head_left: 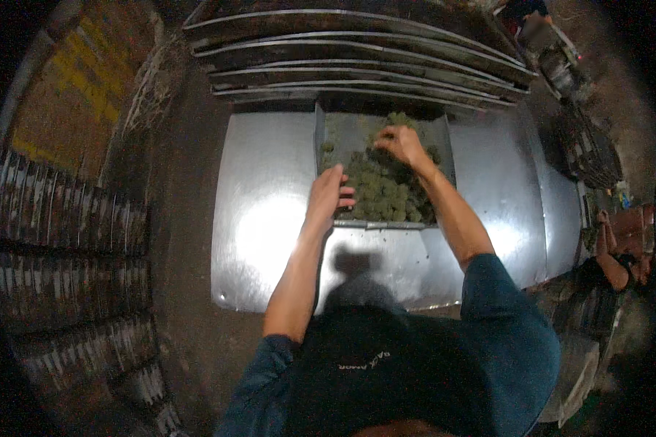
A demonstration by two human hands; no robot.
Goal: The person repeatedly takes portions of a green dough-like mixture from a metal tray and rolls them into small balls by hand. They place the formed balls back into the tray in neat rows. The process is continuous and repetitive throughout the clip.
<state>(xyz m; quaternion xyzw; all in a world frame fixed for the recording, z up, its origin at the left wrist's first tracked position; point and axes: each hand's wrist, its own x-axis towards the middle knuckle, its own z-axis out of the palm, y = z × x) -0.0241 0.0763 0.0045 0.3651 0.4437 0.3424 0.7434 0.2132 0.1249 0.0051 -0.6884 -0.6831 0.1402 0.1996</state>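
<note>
A recessed grey metal bin [339, 124] in the metal table holds a heap of rough green clumps [380, 193], plant-like in look. My left hand [328, 195] is at the bin's left side, fingers apart and turned inward over the clumps' edge, with nothing seen in it. Further in, my right hand [401, 143] hangs over the far part of the heap. Its fingers curl down and draw together by the green pieces; what they hold, if anything, is too blurred to tell.
Bright sheet-metal table tops [266, 146] flank the bin, with small crumbs on the near strip. Several long metal rails [357, 44] lie across the far side. Stacked slatted racks [65, 211] stand at left. A person's arm [611, 255] shows at the far right.
</note>
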